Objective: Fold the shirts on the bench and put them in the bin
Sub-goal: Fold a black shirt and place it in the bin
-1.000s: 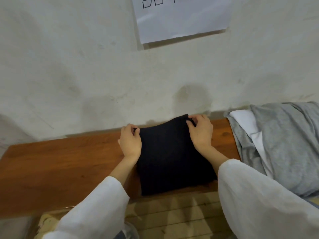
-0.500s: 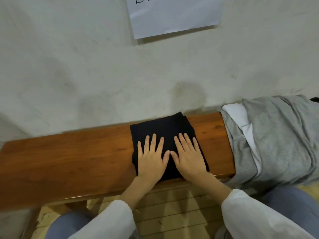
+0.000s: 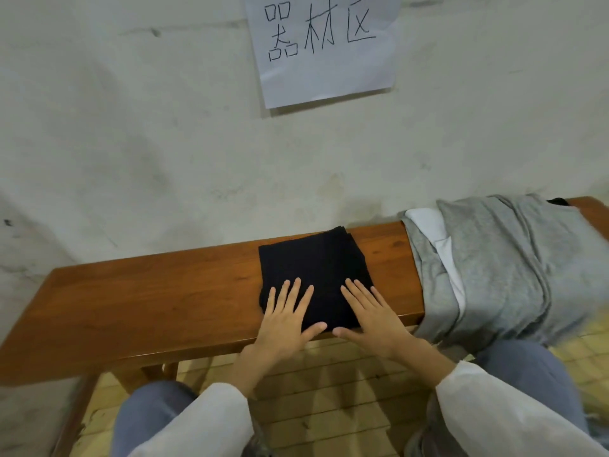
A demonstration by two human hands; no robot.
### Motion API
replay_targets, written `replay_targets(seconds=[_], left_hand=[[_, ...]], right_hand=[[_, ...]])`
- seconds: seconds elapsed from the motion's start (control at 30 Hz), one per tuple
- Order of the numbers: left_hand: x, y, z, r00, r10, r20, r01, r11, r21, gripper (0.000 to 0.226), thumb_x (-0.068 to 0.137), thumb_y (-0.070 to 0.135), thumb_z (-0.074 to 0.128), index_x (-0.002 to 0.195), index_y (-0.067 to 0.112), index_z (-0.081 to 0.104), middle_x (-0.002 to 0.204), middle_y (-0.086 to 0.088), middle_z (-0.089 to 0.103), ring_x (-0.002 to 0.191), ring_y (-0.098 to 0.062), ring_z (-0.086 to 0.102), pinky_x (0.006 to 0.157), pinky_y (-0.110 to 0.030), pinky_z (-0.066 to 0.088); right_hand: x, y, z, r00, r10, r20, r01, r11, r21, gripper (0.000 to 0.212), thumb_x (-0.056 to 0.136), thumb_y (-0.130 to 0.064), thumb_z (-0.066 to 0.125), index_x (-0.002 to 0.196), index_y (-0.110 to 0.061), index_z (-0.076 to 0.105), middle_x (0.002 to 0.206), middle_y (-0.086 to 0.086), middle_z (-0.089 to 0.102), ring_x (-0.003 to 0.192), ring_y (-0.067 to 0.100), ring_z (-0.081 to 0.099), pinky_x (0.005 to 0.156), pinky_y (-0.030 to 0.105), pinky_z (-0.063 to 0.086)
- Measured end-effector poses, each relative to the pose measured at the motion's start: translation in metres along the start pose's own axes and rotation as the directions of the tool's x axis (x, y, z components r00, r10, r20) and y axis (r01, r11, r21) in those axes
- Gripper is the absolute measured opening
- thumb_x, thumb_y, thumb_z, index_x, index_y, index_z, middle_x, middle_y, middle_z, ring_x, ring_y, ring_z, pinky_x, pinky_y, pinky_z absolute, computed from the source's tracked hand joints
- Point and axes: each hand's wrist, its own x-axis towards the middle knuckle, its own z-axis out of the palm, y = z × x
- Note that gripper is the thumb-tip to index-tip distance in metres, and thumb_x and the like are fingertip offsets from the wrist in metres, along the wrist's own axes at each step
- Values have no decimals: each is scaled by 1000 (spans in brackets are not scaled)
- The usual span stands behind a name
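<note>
Worktop (image 3: 164,301) runs along a stained wall, and we note a paper sign (image 3: 326,51) with handwritten characters above it. At the right end a heap of grey garments (image 3: 494,258), with a white one (image 3: 428,222) tucked in, drapes over the near edge. It lies near the folded black shirt (image 3: 313,255) but apart from it. The shirt lies square, right of centre on the worktop, with only the hands over it.

Left hand (image 3: 285,319) and right hand (image 3: 372,319) lie flat on its near half, fingers straight and spread, thumbs almost meeting. They press the shirt and grip nothing.

Half a second ago we saw the fingertips further up the cloth. They have slid back toward the near edge.
</note>
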Motion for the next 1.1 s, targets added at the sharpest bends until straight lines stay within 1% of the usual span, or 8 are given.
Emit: replay_targets(seconds=[0.1, 0.2, 0.5, 0.67, 0.83, 0.9, 1.03, 1.1], left_hand=[[-10, 12, -2, 956, -261, -137, 218, 939, -266, 73, 91, 65, 13, 147, 21, 31, 156, -2, 21, 146, -24, 13, 118, -39, 5], [-25, 15, -4, 761, -580, -290, 389, 766, -512, 31, 93, 25, 56, 123, 17, 60, 127, -9, 51, 119, -30, 46, 98, -41, 36], [5, -7, -34, 679, -696, 233, 697, 512, -501, 68, 81, 46, 69, 126, 4, 41, 127, -17, 47, 112, -35, 52, 89, -42, 48], [10, -15, -39, 764, -593, 254, 586, 474, -658, 38, 83, 32, 70, 110, 7, 61, 110, -11, 65, 99, -30, 61, 82, -39, 52], [10, -2, -44, 785, -557, 270, 374, 80, -924, 50, 87, 7, 65, 128, 9, 36, 127, -14, 51, 110, -29, 55, 94, -47, 50], [14, 7, -49, 828, -512, 230, 333, 119, -935, 61, 90, 4, 59, 139, 20, 27, 134, -10, 46, 112, -27, 55, 93, -47, 51], [31, 54, -79, 950, -310, 24, 205, 568, -797, 44, 93, -1, 45, 131, 20, 52, 133, -4, 52, 77, -14, 57, 61, -27, 48], [40, 90, -98, 985, -170, -6, 118, 705, -700, 41, 94, -1, 40, 119, 21, 64, 135, -5, 54, 87, -22, 60, 62, -27, 45]], right_hand=[[-6, -11, -10, 949, 254, -189, -171, 913, 371, 63, 91, -55, 44, 141, -18, 40, 150, -2, 33, 140, 14, 26, 113, 29, 23], [-8, -11, -16, 804, 557, -209, -364, 738, 569, 46, 92, -27, 58, 134, -17, 44, 135, 5, 46, 122, 21, 44, 100, 33, 41], [17, -2, -53, 721, 593, 357, -592, 260, 763, 49, 85, -23, 70, 122, 2, 49, 120, 14, 57, 101, 26, 55, 74, 33, 44], [14, -6, -45, 740, 620, 262, -509, 262, 820, 33, 82, -26, 69, 103, -2, 62, 105, 12, 65, 96, 26, 61, 82, 35, 52], [0, -7, -52, 710, 688, 150, -356, 167, 919, 21, 86, -27, 59, 93, -7, 59, 93, 5, 59, 87, 19, 55, 74, 32, 44], [-6, -2, -59, 688, 716, 116, -315, 151, 937, 19, 86, -25, 58, 92, -8, 57, 92, 6, 57, 84, 19, 53, 67, 29, 42], [-40, 19, -73, 598, 802, -15, -287, 232, 929, 17, 85, -16, 59, 94, -10, 47, 75, -1, 47, 66, 12, 45, 52, 19, 37], [-69, 32, -80, 539, 835, -114, -225, 273, 935, 23, 87, -13, 56, 106, -14, 44, 76, -3, 48, 62, 9, 44, 51, 20, 38]])
